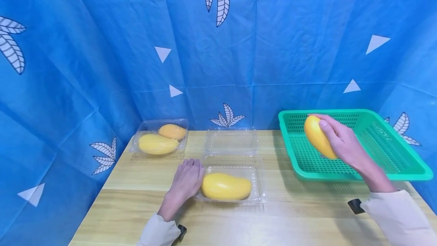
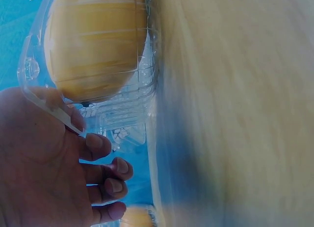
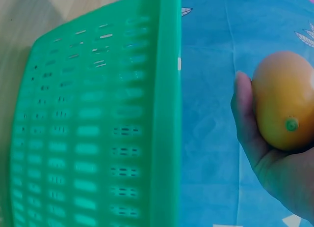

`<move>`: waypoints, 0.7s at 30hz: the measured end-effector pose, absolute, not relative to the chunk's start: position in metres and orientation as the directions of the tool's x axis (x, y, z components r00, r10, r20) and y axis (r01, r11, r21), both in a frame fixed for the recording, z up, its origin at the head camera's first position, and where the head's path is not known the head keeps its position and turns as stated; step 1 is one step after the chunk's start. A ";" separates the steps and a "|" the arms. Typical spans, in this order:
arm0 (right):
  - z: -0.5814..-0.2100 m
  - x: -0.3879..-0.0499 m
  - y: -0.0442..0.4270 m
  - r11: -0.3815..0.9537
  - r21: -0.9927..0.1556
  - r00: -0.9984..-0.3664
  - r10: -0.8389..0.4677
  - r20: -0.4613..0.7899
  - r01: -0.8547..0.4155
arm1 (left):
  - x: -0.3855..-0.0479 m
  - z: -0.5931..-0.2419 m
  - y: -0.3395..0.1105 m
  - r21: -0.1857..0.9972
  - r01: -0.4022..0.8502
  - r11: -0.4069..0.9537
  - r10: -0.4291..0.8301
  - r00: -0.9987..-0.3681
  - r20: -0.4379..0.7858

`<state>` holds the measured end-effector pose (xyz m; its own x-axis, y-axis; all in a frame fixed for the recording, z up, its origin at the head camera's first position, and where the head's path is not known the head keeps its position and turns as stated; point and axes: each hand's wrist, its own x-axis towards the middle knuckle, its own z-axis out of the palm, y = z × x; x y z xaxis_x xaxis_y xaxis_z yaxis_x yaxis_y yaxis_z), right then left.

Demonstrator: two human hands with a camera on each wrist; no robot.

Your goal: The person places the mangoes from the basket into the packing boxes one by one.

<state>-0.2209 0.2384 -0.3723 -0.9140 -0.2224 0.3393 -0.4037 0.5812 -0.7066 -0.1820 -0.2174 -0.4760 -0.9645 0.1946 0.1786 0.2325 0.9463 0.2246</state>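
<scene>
My right hand (image 1: 348,145) grips a yellow mango (image 1: 315,134), held up above the green basket (image 1: 341,177). In the right wrist view the stem end of that mango (image 3: 279,99) faces the camera, with the thumb along one side. A second mango (image 1: 226,187) lies in the near half of a clear plastic clamshell box (image 1: 258,185), whose lid is folded back behind it. At the box's left edge, my left hand (image 1: 187,177) pinches the rim between thumb and index finger. The other fingers (image 2: 110,187) are loosely curled.
Another clear box (image 1: 135,139), with two mangoes (image 1: 158,144) inside, stands at the back left of the wooden table (image 1: 136,208). A blue patterned cloth (image 1: 290,41) hangs behind the table and along its sides. The green basket takes up the right side.
</scene>
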 end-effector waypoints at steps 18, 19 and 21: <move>-0.377 -0.208 0.212 0.386 -0.847 -0.929 -0.097 0.358 -0.366 | -0.182 -0.476 -0.217 0.228 0.241 0.943 0.199 -0.961 0.191; -0.378 -0.208 0.210 0.389 -0.844 -0.927 -0.097 0.361 -0.369 | -0.182 -0.476 -0.217 0.227 0.243 0.943 0.201 -0.961 0.193; -0.379 -0.207 0.207 0.398 -0.837 -0.924 -0.090 0.372 -0.376 | -0.182 -0.476 -0.217 0.221 0.245 0.944 0.202 -0.959 0.199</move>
